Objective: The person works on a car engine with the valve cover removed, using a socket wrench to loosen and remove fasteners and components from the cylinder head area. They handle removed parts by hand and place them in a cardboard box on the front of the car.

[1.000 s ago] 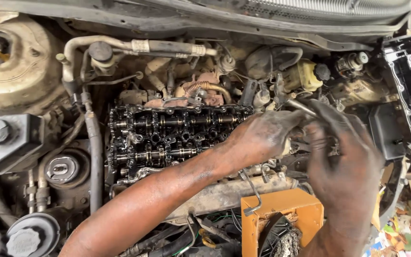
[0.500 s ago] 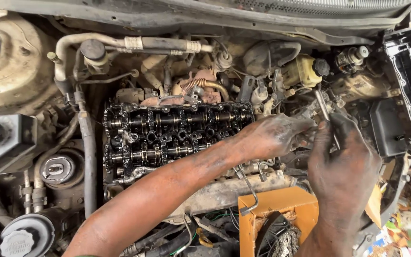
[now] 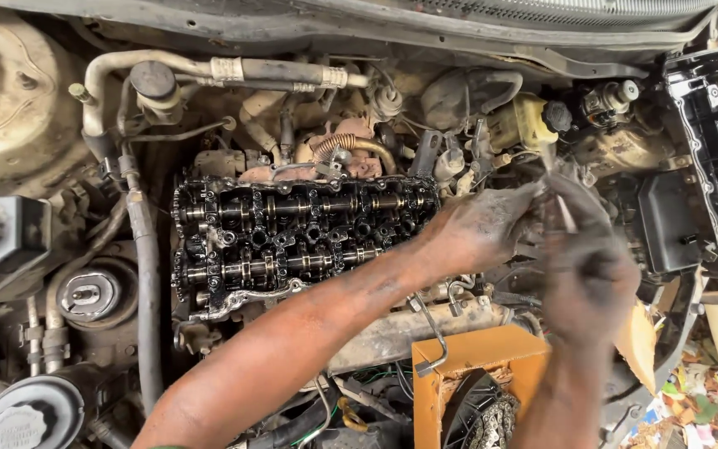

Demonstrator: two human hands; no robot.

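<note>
Both greasy hands are meeting at a thin metal tool (image 3: pixel 560 199) just right of the open cylinder head (image 3: pixel 301 241). The left hand (image 3: pixel 479 229) is curling beside it, and the blurred right hand (image 3: pixel 587 266) is gripping it, though how tightly is unclear. An orange bracket (image 3: pixel 475 366) is sitting below them, a yellowish reservoir (image 3: pixel 521 125) above.

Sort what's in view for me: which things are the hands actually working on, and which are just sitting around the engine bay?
In hand:
- grease-blackened left hand, at the right end of the engine
- blurred right hand, gripping a thin metal tool
- exposed oily black cylinder head with camshafts, beside the left hand

Lying about:
- removed black valve cover
- yellowish fluid reservoir with black cap
- orange metal box
- grey ribbed hose
</note>
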